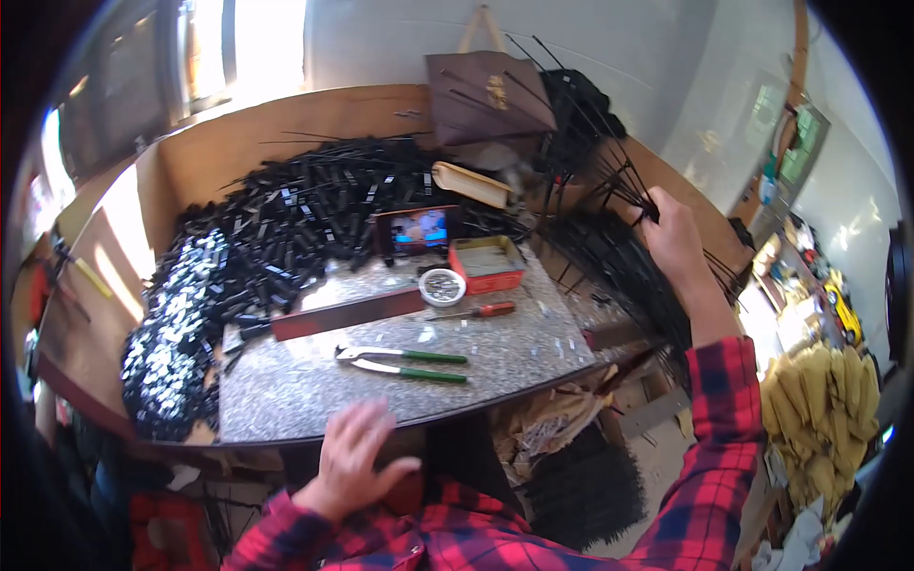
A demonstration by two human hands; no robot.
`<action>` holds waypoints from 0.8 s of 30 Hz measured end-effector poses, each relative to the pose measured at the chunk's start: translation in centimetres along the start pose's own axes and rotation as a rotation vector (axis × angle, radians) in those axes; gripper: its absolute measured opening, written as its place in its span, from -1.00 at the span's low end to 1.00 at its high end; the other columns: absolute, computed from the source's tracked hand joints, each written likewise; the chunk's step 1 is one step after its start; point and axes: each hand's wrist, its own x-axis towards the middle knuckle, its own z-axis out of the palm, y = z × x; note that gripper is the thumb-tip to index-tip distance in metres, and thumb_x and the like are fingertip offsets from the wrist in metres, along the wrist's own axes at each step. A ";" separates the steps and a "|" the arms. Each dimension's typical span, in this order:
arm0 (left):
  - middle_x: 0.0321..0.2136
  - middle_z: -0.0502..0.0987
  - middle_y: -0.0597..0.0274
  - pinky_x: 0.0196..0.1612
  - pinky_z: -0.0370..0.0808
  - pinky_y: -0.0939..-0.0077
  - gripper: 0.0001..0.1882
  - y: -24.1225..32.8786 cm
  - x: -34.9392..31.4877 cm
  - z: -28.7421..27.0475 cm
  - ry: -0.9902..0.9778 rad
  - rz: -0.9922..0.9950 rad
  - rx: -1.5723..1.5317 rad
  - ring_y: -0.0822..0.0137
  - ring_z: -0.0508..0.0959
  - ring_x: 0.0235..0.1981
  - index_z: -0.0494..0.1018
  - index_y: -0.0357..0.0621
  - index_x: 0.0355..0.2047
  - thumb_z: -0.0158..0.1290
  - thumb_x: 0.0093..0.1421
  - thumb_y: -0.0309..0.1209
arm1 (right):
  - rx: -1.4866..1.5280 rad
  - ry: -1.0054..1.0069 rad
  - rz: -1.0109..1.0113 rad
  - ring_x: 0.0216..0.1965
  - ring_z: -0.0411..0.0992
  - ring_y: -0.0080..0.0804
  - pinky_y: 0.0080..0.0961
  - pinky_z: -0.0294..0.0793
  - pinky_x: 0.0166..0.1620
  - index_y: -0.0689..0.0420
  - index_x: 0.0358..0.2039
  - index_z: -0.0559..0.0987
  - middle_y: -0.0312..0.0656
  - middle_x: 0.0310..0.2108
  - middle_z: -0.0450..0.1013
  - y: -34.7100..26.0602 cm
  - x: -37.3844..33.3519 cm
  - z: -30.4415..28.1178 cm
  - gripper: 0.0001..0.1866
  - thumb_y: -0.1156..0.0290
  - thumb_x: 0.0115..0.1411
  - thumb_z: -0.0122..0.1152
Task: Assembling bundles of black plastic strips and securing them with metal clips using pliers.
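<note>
Off to the right, my raised right hand (678, 243) is closed around several thin black rods (621, 173), which point up and to the far left. Below it lies a bundle of similar black rods (619, 262). My left hand (350, 463) hovers at the table's front edge, fingers spread and slightly blurred, holding nothing. On the speckled stone slab (286, 395) just beyond it rest green-handled pliers (419, 366). Farther back are a red-handled screwdriver (493, 309), a white round tub (422, 288) of small metal pieces, a red box (490, 283) and a long dark-red bar (347, 315).
A heap of short black pieces (305, 205) covers the back and left of the table, inside a wooden rim (276, 114). A lit phone (417, 231) stands before it. A brown bag (481, 95) is at the back; yellowish gloves (824, 414) hang at right.
</note>
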 end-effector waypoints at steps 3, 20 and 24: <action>0.16 0.20 -0.15 0.22 0.16 0.16 0.06 -1.8 6.0 -1.8 0.118 -0.114 0.013 -0.09 0.21 0.20 0.09 -0.30 0.20 0.37 -0.25 -0.13 | 0.152 0.047 -0.144 -0.43 0.40 0.07 -0.32 0.36 -0.37 0.27 -0.37 0.41 0.08 -0.48 0.41 -5.6 -1.2 1.8 -0.81 0.48 0.08 0.23; 0.05 0.29 -0.17 0.17 0.24 0.33 0.33 -3.1 10.7 -8.7 0.288 -0.309 -0.364 0.06 0.32 0.12 -0.21 -0.50 0.22 0.41 -0.28 0.02 | 0.158 -0.122 -0.722 -0.50 0.49 -0.10 -0.26 0.44 -0.48 0.20 -0.31 0.33 -0.07 -0.54 0.45 -29.7 0.8 8.3 -0.83 0.53 0.05 0.03; 0.03 0.31 -0.23 0.13 0.27 0.31 0.17 -4.0 10.0 -7.8 0.384 -0.348 -0.174 0.04 0.37 0.08 -0.19 -0.50 0.22 0.36 -0.13 -0.15 | 0.132 -0.119 -0.719 -0.52 0.51 -0.10 -0.28 0.47 -0.50 0.24 -0.29 0.33 -0.06 -0.57 0.47 -31.3 1.6 7.6 -0.79 0.54 0.03 0.04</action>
